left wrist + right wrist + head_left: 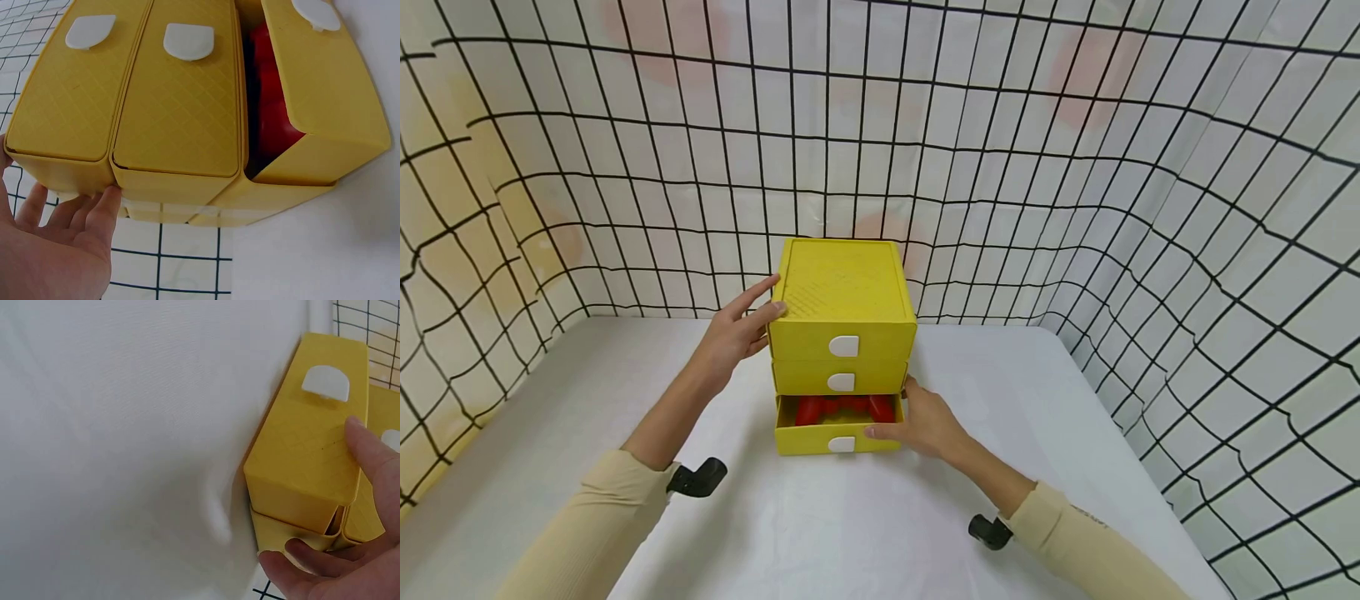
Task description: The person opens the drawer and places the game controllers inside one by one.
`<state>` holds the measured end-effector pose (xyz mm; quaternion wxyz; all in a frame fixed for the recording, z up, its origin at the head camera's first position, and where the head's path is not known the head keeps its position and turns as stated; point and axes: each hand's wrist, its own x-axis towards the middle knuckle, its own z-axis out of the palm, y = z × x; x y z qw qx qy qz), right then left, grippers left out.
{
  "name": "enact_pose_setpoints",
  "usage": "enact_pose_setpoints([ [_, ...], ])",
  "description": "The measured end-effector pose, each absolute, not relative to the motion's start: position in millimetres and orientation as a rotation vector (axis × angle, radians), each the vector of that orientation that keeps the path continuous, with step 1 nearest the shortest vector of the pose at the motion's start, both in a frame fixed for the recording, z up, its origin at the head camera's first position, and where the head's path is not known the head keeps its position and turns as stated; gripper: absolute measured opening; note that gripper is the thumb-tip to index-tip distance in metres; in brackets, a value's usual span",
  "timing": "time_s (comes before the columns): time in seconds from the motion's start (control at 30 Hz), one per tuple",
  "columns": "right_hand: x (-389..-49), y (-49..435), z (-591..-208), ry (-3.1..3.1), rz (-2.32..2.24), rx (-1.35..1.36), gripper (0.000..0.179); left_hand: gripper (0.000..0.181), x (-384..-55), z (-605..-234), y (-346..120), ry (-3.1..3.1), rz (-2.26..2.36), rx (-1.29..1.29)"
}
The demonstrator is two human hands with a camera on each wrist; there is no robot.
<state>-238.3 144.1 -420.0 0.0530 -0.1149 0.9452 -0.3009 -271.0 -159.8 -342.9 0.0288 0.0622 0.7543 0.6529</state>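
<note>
A yellow three-drawer box [842, 283] stands on the white surface, each drawer front bearing a white tab. Its bottom drawer [808, 440] is pulled partly out, with red objects [810, 410] inside; their kind is hard to tell. The upper two drawers are closed. My left hand [733, 337] rests against the box's upper left side, thumb near the top edge and fingers along the side wall [69, 172]. My right hand [928, 421] is at the bottom drawer's right end. Its thumb touches the drawer front [312, 447], and its other fingers lie along the box's side.
A white cloth [1000, 400] covers the table under the box. Black wire grid panels [865, 150] stand behind it and on both sides, backed by pale sheets. A black wrist-worn device [698, 477] sits at the left cuff, another [990, 532] at the right.
</note>
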Motion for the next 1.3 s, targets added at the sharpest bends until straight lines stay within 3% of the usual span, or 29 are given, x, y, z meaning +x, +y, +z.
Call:
enact_pose_setpoints([
  [0.6, -246.0, 138.8, -429.2, 2.881, -1.062, -0.343, 0.087, 0.066, -270.3, -344.9, -161.3, 2.325, 2.015, 0.179],
  [1.3, -252.7, 135.8, -425.8, 2.902, -1.102, -0.286, 0.09, 0.065, -271.6, -343.2, -159.8, 2.333, 2.01, 0.19],
])
